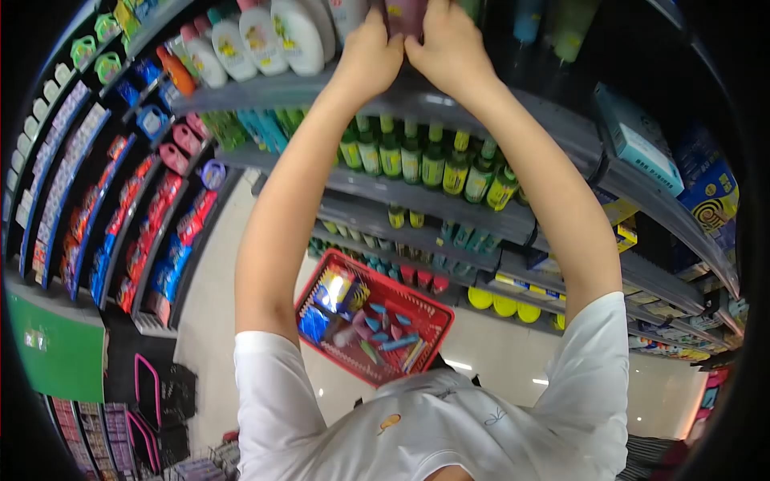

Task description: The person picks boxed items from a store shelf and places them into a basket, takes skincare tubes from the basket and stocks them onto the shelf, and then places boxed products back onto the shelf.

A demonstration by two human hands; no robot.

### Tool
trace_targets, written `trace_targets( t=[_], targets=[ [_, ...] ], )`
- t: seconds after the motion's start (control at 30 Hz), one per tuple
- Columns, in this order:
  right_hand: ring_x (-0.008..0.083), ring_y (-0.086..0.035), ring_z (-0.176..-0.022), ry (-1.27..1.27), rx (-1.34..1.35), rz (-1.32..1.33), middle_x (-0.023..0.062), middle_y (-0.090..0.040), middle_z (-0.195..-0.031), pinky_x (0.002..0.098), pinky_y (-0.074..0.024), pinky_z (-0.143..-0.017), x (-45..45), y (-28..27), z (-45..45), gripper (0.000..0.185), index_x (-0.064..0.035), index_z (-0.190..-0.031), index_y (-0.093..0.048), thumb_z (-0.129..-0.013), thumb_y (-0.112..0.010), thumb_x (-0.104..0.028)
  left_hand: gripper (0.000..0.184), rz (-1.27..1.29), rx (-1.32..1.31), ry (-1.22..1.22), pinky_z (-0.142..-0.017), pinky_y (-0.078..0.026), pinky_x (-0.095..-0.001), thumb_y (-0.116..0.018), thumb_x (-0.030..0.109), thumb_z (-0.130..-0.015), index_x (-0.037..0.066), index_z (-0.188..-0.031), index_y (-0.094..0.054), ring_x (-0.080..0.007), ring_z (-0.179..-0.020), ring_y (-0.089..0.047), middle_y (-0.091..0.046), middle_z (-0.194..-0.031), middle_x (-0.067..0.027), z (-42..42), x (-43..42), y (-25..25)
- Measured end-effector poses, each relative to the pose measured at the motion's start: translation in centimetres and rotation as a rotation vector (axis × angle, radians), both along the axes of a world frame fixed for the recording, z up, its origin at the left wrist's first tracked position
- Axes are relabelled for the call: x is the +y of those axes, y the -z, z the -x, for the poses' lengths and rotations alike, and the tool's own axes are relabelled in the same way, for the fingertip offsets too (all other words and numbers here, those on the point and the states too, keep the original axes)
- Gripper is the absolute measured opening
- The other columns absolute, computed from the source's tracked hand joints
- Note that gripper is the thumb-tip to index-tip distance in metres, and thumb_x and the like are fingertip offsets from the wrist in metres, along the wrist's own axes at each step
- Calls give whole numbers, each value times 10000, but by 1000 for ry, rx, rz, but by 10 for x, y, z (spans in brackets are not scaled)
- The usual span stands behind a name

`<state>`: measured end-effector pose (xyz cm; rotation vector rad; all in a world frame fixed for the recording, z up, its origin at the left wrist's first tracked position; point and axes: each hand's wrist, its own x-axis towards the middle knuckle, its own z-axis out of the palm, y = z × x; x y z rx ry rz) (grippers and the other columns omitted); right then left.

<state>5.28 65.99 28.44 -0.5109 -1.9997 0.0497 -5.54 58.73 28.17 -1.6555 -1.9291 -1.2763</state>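
Both arms reach up to the top shelf in view. My left hand (370, 58) and my right hand (451, 54) are side by side around a pink bottle (406, 16), their fingers on either side of it. The bottle's upper part is cut off by the frame's top edge. White bottles (297, 36) with printed labels stand just left of my left hand on the grey shelf (337, 90). Translucent tubes (571, 36) stand to the right of my right hand.
Lower shelves hold green bottles (433, 164) with yellow labels. On the floor sits a red basket (439, 321) with several packets inside. A light blue box (642, 144) lies at the shelf's right. Black baskets with pink handles (143, 401) are at lower left.
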Motion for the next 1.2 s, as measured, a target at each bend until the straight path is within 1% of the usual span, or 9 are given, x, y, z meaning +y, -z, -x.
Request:
trace_targets(
  t=[0.03,0.1,0.17,0.3,0.47,0.7,0.93,1.03,1.2],
  targets=[
    [329,-523,-1106,-14,9,-102,244,-397,-1338,355,-422,-917,-12,9,-12,735,-70,-1379,-302,-754,-657,-226,436,35,-115,83,-895,-436,-337,-532,105,-866,-42,-1259,-417,-272,-1089,-559,-573,-1155,-211,-17,-26,-2],
    [323,-592,-964,-304,145,-238,269,-566,-1086,380,-457,-796,-39,28,-30,518,27,-1173,-513,-737,-676,-200,608,-180,-248,356,-1028,-324,-443,-530,131,-876,-9,-1384,-226,-378,-1213,-431,-447,-1311,-224,-10,-50,41],
    [380,-550,-988,-524,52,-217,214,-557,-1062,415,-463,-829,-68,71,-48,492,18,-1137,-470,-686,-654,-49,424,-287,-267,237,-920,-424,-295,-485,53,-903,-21,-1309,-386,-207,-1129,-532,-554,-1214,-161,-36,-96,73],
    [344,-557,-952,-721,-211,244,166,-564,-1046,388,-458,-827,-104,190,-76,377,-15,-1053,-540,-699,-668,-34,408,-23,-808,189,-955,-406,-293,-440,39,-922,-11,-1322,-375,-200,-1125,-526,-546,-1218,-139,-46,-182,203],
    [275,-613,-859,-802,-610,854,164,-593,-964,352,-490,-758,-128,364,-108,237,15,-961,-572,-741,-638,-46,340,45,-1458,-266,-880,-465,-284,-435,72,-924,-42,-1245,-438,-177,-1025,-576,-599,-1077,-122,-102,-287,408],
    [260,-638,-758,-769,-894,1203,158,-636,-802,344,-498,-702,-191,539,-150,251,31,-959,-586,-757,-594,-118,285,187,-1975,-669,-824,-491,-258,-477,72,-900,-39,-1162,-501,-168,-914,-610,-617,-971,-90,-193,-342,520],
    [264,-661,-820,-487,-1036,1371,228,-606,-1039,330,-532,-735,-226,619,-136,571,3,-1294,-401,-758,-597,25,222,425,-1445,-1018,-607,-502,-283,-505,33,-829,-27,-1024,-591,-177,-705,-634,-652,-820,-131,-177,-305,586],
    [311,-652,-819,-463,-950,1117,240,-600,-1025,362,-529,-733,-242,653,-134,683,-21,-1341,-331,-727,-624,34,193,621,-1372,-923,-721,-507,-318,-508,-3,-798,-11,-906,-668,-218,-787,-667,-677,-794,-162,-194,-288,605],
    [452,-522,-1023,-439,-862,1173,274,-503,-1179,475,-443,-851,-249,659,-117,623,-93,-1304,-387,-728,-602,3,310,535,-1372,-819,-788,-494,-330,-489,-34,-798,-8,-1080,-614,-262,-892,-658,-648,-928,-217,-207,-265,629]
  ],
)
